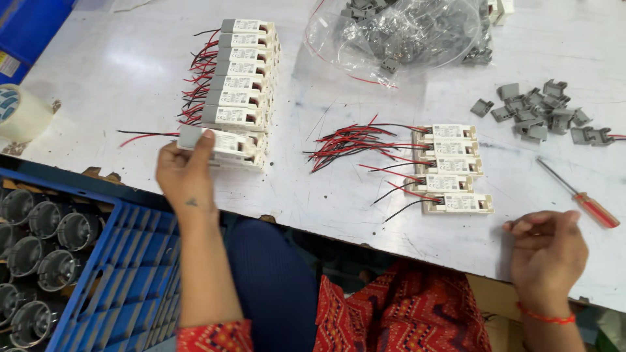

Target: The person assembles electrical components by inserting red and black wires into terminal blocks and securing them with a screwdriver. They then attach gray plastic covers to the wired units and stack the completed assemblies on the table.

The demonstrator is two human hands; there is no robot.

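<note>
My left hand grips a small white driver box with a grey end cap and red and black wires, at the near end of a stacked row of like boxes. My right hand rests near the table's front edge, fingers curled, holding nothing. Just left of it lie several more white boxes in a loose row, their red and black wires fanning leftward. A red-handled screwdriver lies just beyond my right hand.
Loose grey plastic caps are scattered at the right; a clear bag of them sits at the back. A tape roll stands at the left edge. A blue crate with round metal housings sits below the white table.
</note>
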